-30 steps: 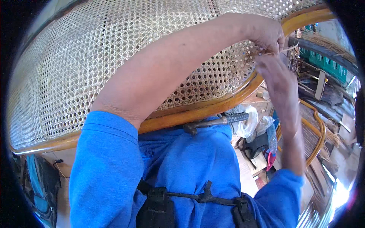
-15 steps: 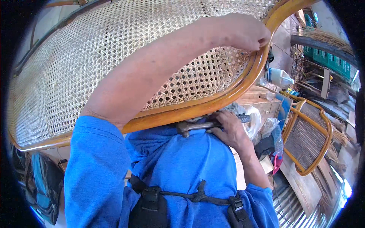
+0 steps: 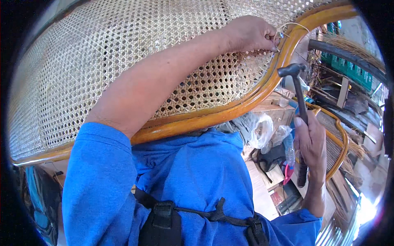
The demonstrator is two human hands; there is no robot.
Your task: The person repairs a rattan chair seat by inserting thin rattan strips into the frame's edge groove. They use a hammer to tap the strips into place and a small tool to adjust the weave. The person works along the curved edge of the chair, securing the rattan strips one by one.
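Note:
A large woven cane panel [image 3: 164,61] set in a curved, varnished wooden frame [image 3: 230,112] lies across my lap. My left arm reaches over the weave, and my left hand [image 3: 254,35] pinches at the frame's inner edge on the right. A thin pale cane strand [image 3: 301,25] loops from those fingertips over the frame; anything smaller between them is hidden. To the right, my right hand [image 3: 312,137] is wrapped round the handle of a hammer [image 3: 301,100]. The hammer's head is raised, just outside the frame and apart from it.
A smaller cane-and-wood piece [image 3: 334,131] stands at the right. Clear plastic bags [image 3: 262,131] and a wooden box [image 3: 273,110] are near my lap. A dark bar [image 3: 344,53] juts in at the upper right. A backpack [image 3: 41,197] is at the lower left.
My right hand has lifted the hammer from my lap, up and right to beside the frame. The left hand has shifted slightly left, and the looping strand now shows.

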